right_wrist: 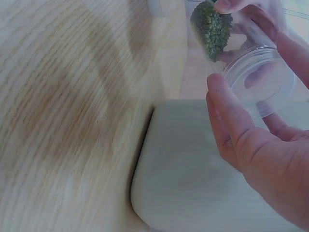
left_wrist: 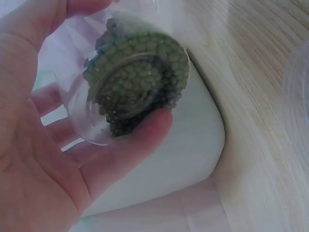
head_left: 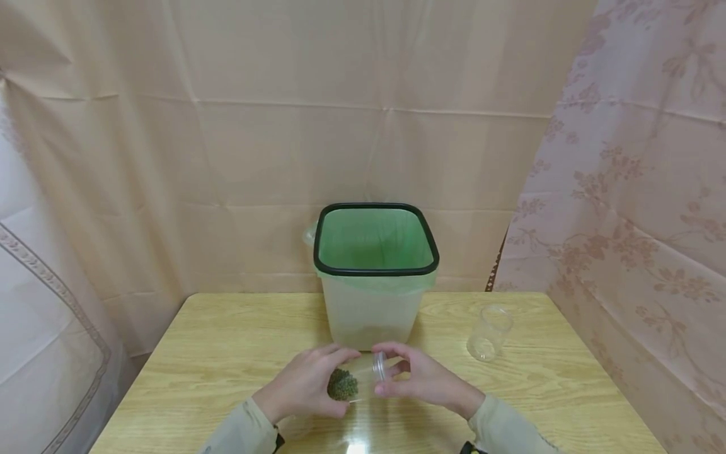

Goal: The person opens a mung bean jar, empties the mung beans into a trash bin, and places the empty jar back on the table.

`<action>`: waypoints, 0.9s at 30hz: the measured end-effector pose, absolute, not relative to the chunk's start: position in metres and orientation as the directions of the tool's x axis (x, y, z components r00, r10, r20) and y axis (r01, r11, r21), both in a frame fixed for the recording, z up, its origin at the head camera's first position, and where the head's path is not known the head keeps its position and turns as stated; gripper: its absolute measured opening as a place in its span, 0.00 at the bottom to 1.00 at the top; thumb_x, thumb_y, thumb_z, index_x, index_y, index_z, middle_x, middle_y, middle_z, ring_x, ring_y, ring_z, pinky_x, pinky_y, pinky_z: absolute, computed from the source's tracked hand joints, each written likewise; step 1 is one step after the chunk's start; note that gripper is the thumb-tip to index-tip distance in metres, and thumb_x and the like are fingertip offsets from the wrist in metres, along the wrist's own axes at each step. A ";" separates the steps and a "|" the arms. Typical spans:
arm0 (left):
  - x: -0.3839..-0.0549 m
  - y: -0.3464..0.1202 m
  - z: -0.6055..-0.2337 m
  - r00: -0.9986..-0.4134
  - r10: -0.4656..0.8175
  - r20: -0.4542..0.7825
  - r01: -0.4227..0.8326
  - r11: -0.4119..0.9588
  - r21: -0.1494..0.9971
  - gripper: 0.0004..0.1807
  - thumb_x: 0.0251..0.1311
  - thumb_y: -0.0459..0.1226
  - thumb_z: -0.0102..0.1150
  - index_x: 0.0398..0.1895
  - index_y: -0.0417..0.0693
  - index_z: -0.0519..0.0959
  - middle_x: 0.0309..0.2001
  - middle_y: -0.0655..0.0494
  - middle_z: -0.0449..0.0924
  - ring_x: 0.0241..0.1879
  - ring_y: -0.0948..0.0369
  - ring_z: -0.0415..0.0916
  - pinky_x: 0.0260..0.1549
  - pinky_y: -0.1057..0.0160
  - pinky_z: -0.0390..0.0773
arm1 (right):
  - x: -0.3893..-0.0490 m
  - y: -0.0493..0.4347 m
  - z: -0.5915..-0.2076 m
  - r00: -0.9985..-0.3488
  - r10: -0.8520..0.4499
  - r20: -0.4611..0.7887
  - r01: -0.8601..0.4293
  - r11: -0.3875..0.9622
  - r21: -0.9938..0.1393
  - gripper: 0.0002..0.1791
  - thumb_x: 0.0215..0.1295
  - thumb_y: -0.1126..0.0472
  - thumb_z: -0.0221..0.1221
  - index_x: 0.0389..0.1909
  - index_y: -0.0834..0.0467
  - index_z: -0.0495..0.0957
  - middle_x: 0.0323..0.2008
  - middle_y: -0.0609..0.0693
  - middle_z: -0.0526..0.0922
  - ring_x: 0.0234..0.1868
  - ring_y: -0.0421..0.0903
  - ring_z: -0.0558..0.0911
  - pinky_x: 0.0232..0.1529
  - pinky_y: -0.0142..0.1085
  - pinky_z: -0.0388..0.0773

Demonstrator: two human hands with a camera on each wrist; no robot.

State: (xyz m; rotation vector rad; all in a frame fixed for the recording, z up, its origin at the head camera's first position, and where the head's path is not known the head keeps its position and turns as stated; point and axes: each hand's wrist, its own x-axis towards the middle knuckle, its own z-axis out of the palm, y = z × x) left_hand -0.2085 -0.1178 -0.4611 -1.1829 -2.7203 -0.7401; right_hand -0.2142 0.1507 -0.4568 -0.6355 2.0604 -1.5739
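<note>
A clear plastic jar [head_left: 365,377] lies tipped on its side between the two hands, in front of the bin. Inside it, at the bottom end, sits a green broccoli floret [head_left: 342,384]; its buds press against the base in the left wrist view. My left hand [head_left: 309,383] grips the jar round its bottom end, thumb on the near side. With fingertips and thumb, my right hand [head_left: 416,377] holds the clear round lid [right_wrist: 263,79] at the jar's mouth. The lid's rim overlaps the mouth in the right wrist view.
Behind the hands stands a whitish bin [head_left: 371,315] with a green liner [head_left: 374,236] under a black rim. A second clear jar [head_left: 489,334] stands on the wooden table [head_left: 227,353] to the right. Another clear round thing [left_wrist: 298,101] shows at the left wrist view's edge. Curtains hang around.
</note>
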 end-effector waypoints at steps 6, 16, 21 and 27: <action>-0.209 -0.117 -0.459 -0.699 0.662 0.271 0.710 0.596 0.377 0.40 0.41 0.46 0.78 0.62 0.45 0.77 0.53 0.52 0.83 0.44 0.60 0.81 0.40 0.62 0.81 | -0.215 0.151 -0.455 -0.787 -0.614 -0.058 -0.131 0.258 -0.957 0.39 0.60 0.60 0.73 0.70 0.59 0.67 0.59 0.58 0.74 0.53 0.53 0.77 0.44 0.43 0.83; -0.211 -0.116 -0.459 -0.701 0.665 0.256 0.701 0.580 0.414 0.39 0.43 0.46 0.77 0.62 0.46 0.77 0.54 0.51 0.82 0.44 0.61 0.80 0.41 0.62 0.80 | -0.218 0.154 -0.456 -0.756 -0.654 -0.026 -0.167 0.231 -0.958 0.39 0.61 0.60 0.72 0.71 0.62 0.66 0.65 0.59 0.68 0.57 0.56 0.75 0.49 0.43 0.82; -0.212 -0.117 -0.458 -0.699 0.669 0.253 0.703 0.578 0.415 0.39 0.42 0.47 0.76 0.62 0.45 0.77 0.52 0.55 0.82 0.41 0.66 0.78 0.38 0.66 0.79 | -0.220 0.154 -0.458 -0.750 -0.661 -0.017 -0.169 0.216 -0.962 0.40 0.59 0.60 0.73 0.71 0.59 0.67 0.68 0.57 0.67 0.60 0.56 0.73 0.52 0.42 0.81; -0.212 -0.117 -0.458 -0.693 0.677 0.248 0.702 0.555 0.446 0.39 0.42 0.46 0.77 0.61 0.46 0.77 0.50 0.55 0.82 0.37 0.69 0.75 0.36 0.69 0.77 | -0.219 0.156 -0.458 -0.721 -0.690 0.053 -0.253 0.191 -0.948 0.40 0.58 0.66 0.72 0.71 0.60 0.66 0.66 0.55 0.69 0.62 0.58 0.72 0.55 0.40 0.80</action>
